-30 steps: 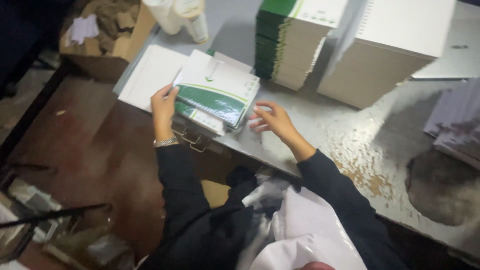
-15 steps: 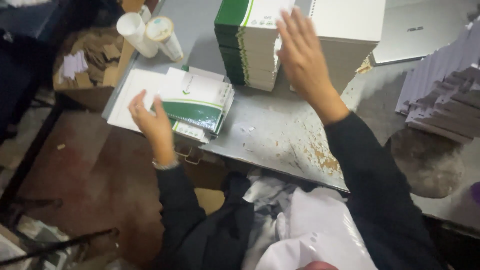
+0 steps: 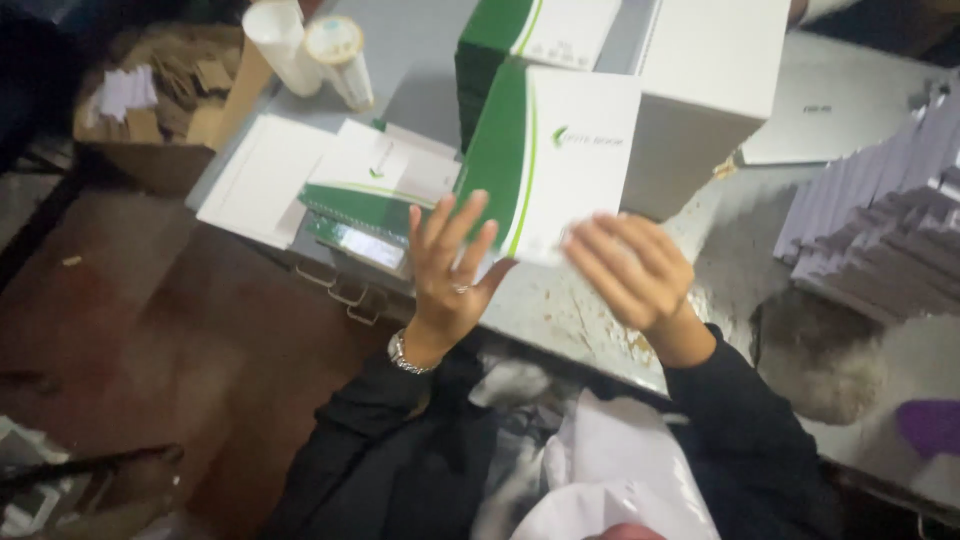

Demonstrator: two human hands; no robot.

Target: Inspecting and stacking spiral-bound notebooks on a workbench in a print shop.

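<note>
While seemingly gripped (both hands): notebook

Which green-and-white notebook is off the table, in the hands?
The green-and-white notebook held up between the left hand and right hand; the others lie stacked on the table.

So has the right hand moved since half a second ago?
Yes. The right hand has come back from the tall green-and-white stack toward the table edge, now holding a green-and-white booklet.
</note>
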